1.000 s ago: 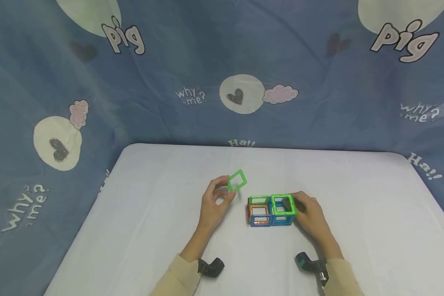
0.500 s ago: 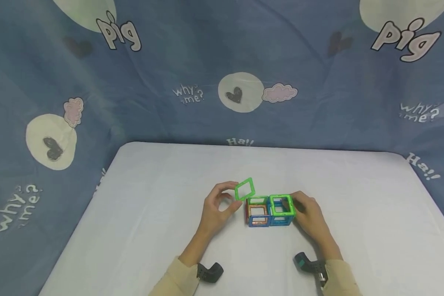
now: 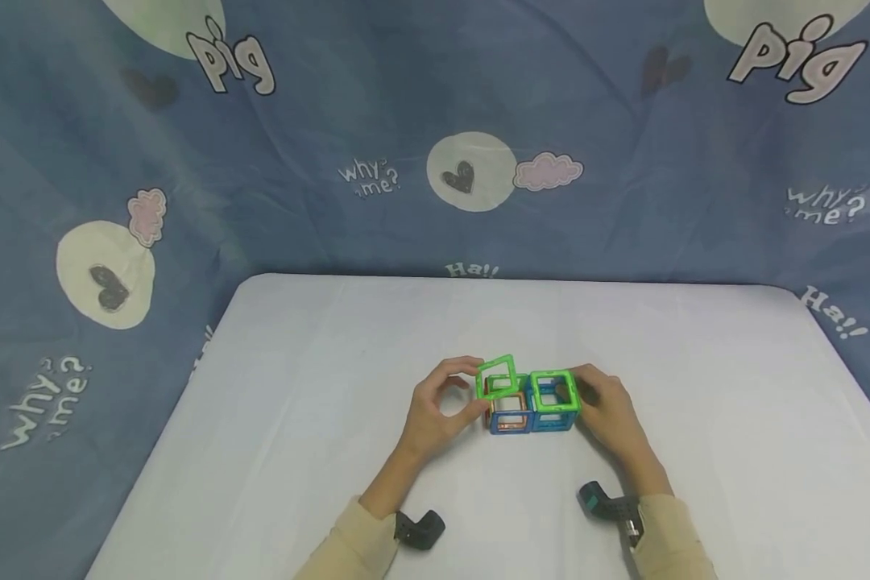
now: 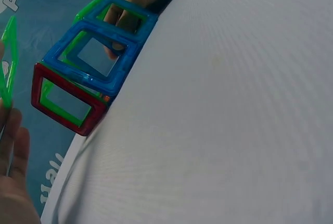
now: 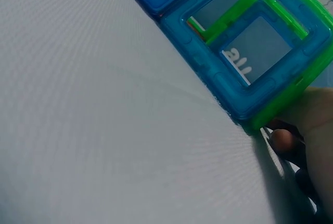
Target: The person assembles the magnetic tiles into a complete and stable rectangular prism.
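My left hand [image 3: 435,415] pinches a green square magnetic tile [image 3: 512,375] by its left side, between thumb and fingers. The tile is tilted, over the left half of a two-cube block of magnetic tiles [image 3: 555,422] on the table. From the head view I cannot tell whether it touches the block. Blue tiles [image 5: 208,73] form the block's front, a red tile [image 4: 96,115] its left end, and a green tile [image 3: 536,391] tops the right cube. My right hand [image 3: 612,412] grips the block's right end, its fingertips partly hidden behind the frames.
A white cloth-covered table [image 3: 333,338] lies under everything. Behind and to the left hangs a blue printed curtain [image 3: 319,97]. Dark camera mounts [image 3: 422,530] are strapped at both wrists, over beige sleeves [image 3: 355,544].
My left hand has carried the green tile rightward and slightly nearer, from left of the block to over its left half. The right hand and block have hardly moved.
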`<action>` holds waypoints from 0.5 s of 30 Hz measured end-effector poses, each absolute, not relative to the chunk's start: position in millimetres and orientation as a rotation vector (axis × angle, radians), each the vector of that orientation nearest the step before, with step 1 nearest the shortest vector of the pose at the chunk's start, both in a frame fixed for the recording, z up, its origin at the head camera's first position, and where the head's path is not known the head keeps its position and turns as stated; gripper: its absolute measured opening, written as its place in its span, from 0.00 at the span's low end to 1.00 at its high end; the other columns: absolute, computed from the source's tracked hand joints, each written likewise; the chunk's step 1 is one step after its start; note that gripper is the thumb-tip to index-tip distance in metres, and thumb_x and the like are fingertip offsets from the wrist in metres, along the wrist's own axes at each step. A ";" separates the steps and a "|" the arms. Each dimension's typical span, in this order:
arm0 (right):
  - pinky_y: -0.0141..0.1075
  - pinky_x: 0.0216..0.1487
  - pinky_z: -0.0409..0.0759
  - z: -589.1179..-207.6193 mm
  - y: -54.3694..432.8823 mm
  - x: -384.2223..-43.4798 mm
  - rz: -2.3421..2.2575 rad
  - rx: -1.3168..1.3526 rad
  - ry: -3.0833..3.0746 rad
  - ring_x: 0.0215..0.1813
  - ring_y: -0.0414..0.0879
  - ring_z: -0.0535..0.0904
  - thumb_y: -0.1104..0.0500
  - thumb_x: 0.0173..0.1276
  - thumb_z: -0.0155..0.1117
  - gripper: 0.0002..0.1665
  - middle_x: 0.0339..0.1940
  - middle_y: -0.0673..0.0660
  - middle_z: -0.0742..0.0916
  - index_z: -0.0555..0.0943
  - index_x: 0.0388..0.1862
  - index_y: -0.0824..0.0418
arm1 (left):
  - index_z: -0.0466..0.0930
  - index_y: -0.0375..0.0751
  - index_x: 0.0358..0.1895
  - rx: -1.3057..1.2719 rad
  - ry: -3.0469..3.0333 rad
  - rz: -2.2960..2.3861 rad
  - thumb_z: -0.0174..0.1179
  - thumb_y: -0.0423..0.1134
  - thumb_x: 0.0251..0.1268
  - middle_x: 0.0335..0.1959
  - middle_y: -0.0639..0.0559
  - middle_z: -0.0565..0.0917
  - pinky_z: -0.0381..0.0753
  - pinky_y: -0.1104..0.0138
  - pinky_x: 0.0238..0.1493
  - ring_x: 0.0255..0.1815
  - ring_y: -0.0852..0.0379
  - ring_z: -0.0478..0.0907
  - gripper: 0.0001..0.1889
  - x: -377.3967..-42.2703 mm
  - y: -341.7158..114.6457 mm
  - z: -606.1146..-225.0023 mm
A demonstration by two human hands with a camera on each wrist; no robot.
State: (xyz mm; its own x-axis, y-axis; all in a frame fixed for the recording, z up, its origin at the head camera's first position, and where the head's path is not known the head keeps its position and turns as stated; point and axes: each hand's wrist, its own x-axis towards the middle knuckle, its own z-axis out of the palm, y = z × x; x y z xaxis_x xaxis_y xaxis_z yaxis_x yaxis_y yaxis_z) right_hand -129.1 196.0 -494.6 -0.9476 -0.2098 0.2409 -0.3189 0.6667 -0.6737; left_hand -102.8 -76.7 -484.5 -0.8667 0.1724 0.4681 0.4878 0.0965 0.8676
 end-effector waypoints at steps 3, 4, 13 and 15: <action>0.52 0.58 0.71 -493.6 195.2 -129.6 1.161 0.420 -2.751 0.52 0.56 0.80 0.59 0.61 0.67 0.14 0.44 0.57 0.87 0.80 0.46 0.59 | 0.75 0.43 0.49 -0.662 -2.137 -1.841 0.69 0.34 0.53 0.57 0.47 0.78 0.80 0.65 0.50 0.61 0.55 0.73 0.20 -103.1 -76.7 -483.9; 0.53 0.59 0.71 -493.3 195.0 -129.3 1.164 0.413 -2.758 0.53 0.56 0.80 0.58 0.61 0.67 0.14 0.44 0.57 0.87 0.80 0.46 0.58 | 0.75 0.42 0.49 -0.661 -2.145 -1.837 0.69 0.34 0.52 0.57 0.46 0.79 0.80 0.65 0.50 0.61 0.55 0.73 0.20 -102.9 -76.6 -483.6; 0.52 0.58 0.71 -493.1 194.9 -127.2 1.161 0.401 -2.763 0.53 0.56 0.79 0.58 0.61 0.67 0.14 0.45 0.57 0.87 0.80 0.47 0.58 | 0.78 0.42 0.50 -0.658 -2.237 -1.723 0.71 0.35 0.49 0.56 0.46 0.80 0.76 0.62 0.57 0.61 0.53 0.73 0.21 -100.7 -75.4 -483.0; 0.51 0.57 0.71 -493.1 194.9 -127.7 1.144 0.402 -2.759 0.52 0.55 0.80 0.58 0.61 0.67 0.14 0.45 0.57 0.87 0.80 0.46 0.58 | 0.78 0.45 0.50 -0.665 -2.268 -1.681 0.71 0.39 0.50 0.56 0.50 0.79 0.73 0.62 0.63 0.62 0.56 0.73 0.21 -101.1 -75.0 -483.0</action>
State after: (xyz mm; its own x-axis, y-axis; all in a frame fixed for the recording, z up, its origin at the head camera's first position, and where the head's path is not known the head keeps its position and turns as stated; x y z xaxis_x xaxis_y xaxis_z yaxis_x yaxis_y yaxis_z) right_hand -127.7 194.9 -493.1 -0.9564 -0.1951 0.2174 -0.2917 0.6775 -0.6752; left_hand -101.1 -75.0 -483.0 -0.8674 0.2146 0.4490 0.4920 0.2340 0.8386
